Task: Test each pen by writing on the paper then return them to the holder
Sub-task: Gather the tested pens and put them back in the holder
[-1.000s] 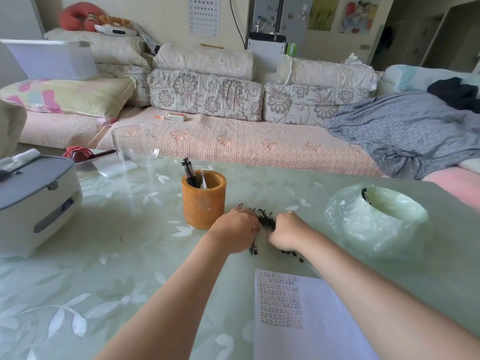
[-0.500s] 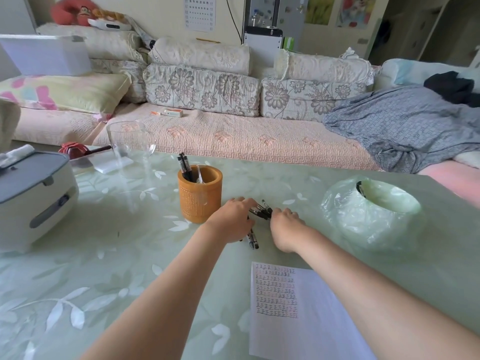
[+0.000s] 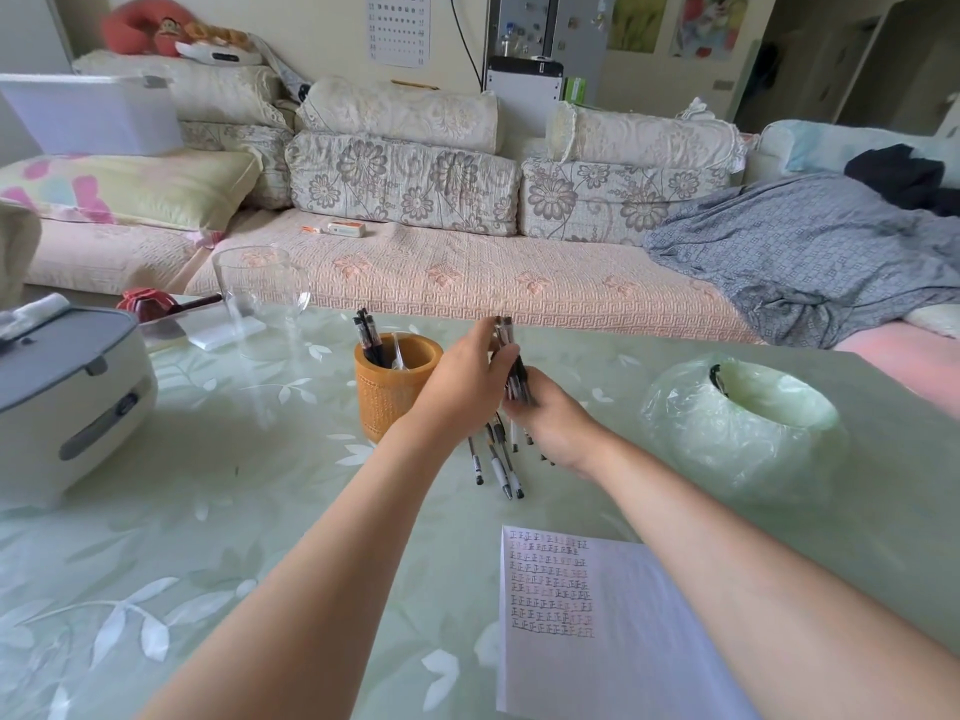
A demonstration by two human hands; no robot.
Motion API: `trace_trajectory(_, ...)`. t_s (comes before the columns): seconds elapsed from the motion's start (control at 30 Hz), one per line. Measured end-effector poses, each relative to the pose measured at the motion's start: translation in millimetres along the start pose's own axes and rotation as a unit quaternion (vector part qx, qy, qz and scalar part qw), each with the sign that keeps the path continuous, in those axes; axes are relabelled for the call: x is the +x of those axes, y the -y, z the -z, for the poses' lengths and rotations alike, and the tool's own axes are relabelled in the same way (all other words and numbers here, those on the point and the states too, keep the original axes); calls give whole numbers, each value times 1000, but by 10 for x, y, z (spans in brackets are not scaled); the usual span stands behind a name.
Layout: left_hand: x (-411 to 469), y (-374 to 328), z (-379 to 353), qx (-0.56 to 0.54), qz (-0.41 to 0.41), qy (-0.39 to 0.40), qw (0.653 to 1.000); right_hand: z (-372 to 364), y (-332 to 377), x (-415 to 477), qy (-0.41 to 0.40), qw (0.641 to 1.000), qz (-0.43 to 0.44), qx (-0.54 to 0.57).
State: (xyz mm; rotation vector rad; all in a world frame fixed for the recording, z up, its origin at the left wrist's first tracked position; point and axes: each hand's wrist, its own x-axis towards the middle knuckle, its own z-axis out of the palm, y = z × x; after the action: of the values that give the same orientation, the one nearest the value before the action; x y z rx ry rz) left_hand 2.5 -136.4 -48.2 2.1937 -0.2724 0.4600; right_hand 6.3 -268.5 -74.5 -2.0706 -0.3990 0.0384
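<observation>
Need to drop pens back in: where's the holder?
The orange pen holder stands mid-table, just left of the left hand, with the clear glass behind it.

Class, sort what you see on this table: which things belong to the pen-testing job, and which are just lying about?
Belong to the job:
bundle of pens, gripped by left hand and right hand
loose pens on the table
holder
paper

Just lying about:
glass
white appliance
bagged green bowl
</observation>
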Motion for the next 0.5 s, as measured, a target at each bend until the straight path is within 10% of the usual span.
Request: trace_trajectory(0.5, -31, -101, -109, -13, 62, 121, 991, 66, -47, -93, 32, 996, -46, -63)
